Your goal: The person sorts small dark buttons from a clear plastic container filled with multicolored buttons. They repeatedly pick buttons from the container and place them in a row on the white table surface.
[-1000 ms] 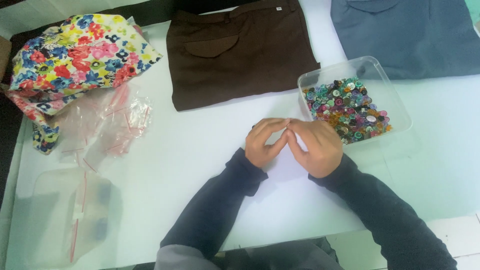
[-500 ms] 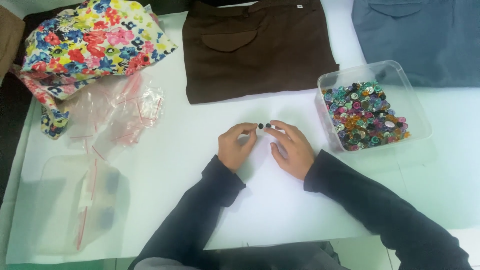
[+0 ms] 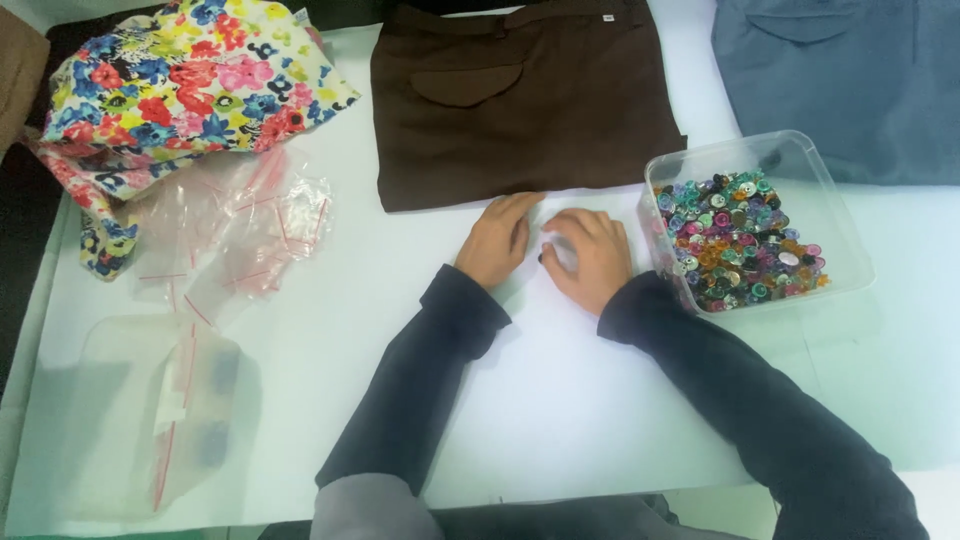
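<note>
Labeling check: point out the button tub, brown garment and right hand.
button tub (image 3: 800, 160), head view, bare far rim.
brown garment (image 3: 560, 120), head view, middle of fabric.
right hand (image 3: 592, 258), head view, back of hand.

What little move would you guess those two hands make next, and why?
Probably the right hand reaches sideways into the tub of buttons. Both hands lie on the white table just below the brown garment, the left hand flat; the tub is right beside.
</note>
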